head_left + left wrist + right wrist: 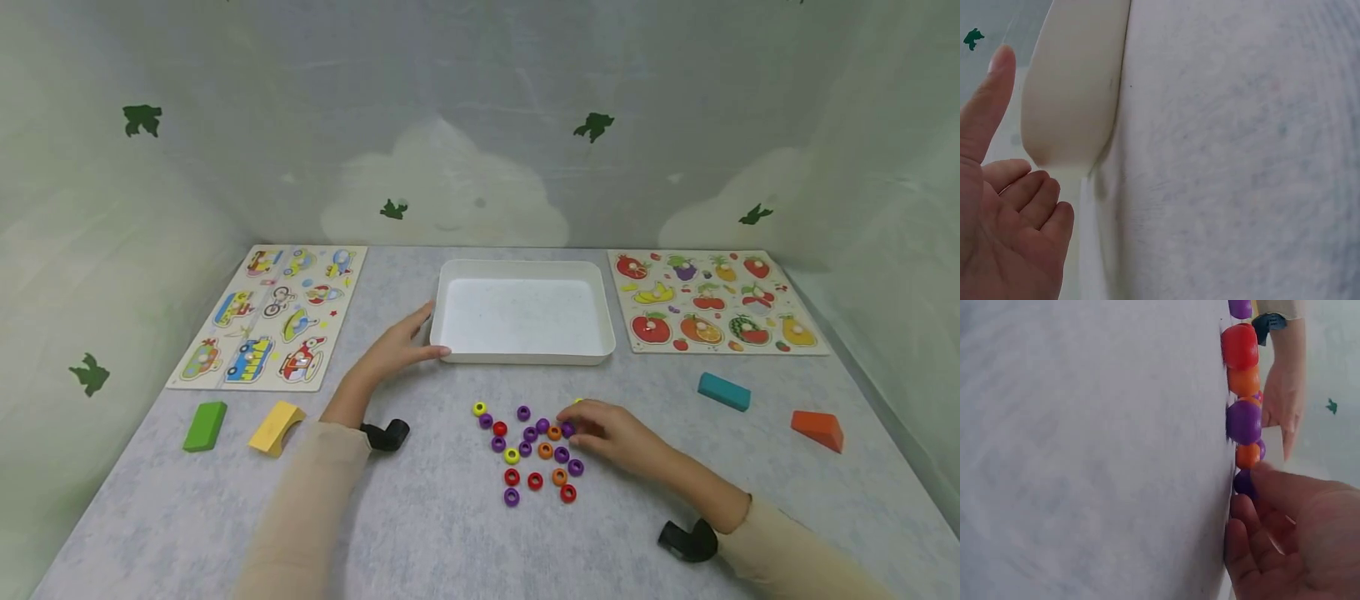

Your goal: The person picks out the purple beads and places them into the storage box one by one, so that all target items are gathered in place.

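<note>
Lt-gray tbl point(420, 517) holds wht tray point(525, 359) back ctr, vehicle bd point(270, 321) back L, fruit bd point(708, 304) back R, grn blk point(205, 427) + ylw arch point(274, 425) L, teal blk point(723, 392) + red-orng wedge point(818, 430) R, multicolor beads point(545, 457) mid.

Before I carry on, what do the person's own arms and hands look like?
Both the left hand and right hand are bare, with no gloves. Each arm wears a long, plain beige sleeve: left sleeve, right sleeve. A curved black fitting sits by each cuff: left fitting, right fitting. No cables are visible.
</note>
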`<state>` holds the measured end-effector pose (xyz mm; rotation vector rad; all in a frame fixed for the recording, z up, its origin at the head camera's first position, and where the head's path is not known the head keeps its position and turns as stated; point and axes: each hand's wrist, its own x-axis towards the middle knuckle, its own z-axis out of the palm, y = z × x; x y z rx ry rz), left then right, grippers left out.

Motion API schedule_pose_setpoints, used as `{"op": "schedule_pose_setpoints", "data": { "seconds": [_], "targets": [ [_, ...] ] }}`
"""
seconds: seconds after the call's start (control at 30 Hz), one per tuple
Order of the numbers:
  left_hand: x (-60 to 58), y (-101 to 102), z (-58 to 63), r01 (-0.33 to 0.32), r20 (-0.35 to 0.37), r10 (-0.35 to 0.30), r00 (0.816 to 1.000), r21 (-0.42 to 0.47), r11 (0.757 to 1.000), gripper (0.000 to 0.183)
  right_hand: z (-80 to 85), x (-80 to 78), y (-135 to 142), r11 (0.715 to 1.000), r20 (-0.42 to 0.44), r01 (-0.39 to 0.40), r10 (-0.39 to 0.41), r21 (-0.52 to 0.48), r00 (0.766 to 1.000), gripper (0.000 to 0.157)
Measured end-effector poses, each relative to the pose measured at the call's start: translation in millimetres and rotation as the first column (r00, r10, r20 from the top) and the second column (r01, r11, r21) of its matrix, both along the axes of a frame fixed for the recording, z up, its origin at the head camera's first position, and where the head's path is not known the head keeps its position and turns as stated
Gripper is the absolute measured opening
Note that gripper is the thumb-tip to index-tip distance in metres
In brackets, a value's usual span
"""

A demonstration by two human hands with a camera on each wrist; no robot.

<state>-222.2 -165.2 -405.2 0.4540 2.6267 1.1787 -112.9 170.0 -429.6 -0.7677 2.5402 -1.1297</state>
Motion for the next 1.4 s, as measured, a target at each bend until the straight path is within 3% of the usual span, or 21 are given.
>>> {"op": "schedule_pose_setpoints", "data": {
  "seconds": [0.17, 0.33, 0.53, 0.67, 0.83, 1.0, 1.17, 1.4],
  "targets": [
    [-4.4, -1.2, -8.8, 0.029, 0.017, -0.031, 0.999, 0.079, 0.996, 0.089, 1.2, -0.9, -1.8, 1.0, -0.022, 0.009, -0.009, 0.02, 1.0, 0.019],
    [-6.9, -0.9, -14.3, 0.018, 0.036, -0.022, 0.999, 0.107, 0.994, 0.089, 18.1, -11.1, -3.3, 0.998, -0.061, 0.061, -0.061, 0.014, 0.996, 0.021],
    [-5.3, 0.0, -12.4, -0.001, 0.064, -0.009, 0.998, 0.146, 0.989, 0.088, 39.4, -53.6, -1.9, 0.985, -0.143, 0.123, -0.139, -0.119, 0.98, 0.024],
    [1.5, 3.4, -2.4, -0.016, 0.1, -0.005, 0.995, 0.211, 0.977, 0.087, 38.3, -88.7, -3.4, 0.959, -0.11, 0.221, -0.242, -0.176, 0.964, 0.025],
    [9.0, 8.4, 8.4, -0.014, 0.116, -0.017, 0.993, 0.257, 0.966, 0.083, 23.4, -121.7, -9.0, 0.947, -0.055, 0.311, -0.316, -0.084, 0.947, 0.023],
    [9.9, 8.4, 10.2, -0.014, 0.116, -0.017, 0.993, 0.258, 0.966, 0.081, 12.2, -140.2, -17.8, 0.944, -0.022, 0.329, -0.328, 0.027, 0.944, 0.019],
    [8.7, 7.7, 7.4, -0.014, 0.115, -0.017, 0.993, 0.267, 0.964, 0.081, 8.2, -145.8, -23.2, 0.935, -0.001, 0.328, -0.331, 0.134, 0.944, 0.015],
    [2.3, 5.3, -5.1, -0.02, 0.125, -0.019, 0.992, 0.301, 0.953, 0.084, 8.9, -143.5, -22.8, 0.922, 0.013, 0.347, -0.354, 0.171, 0.935, 0.018]
  ]
}}
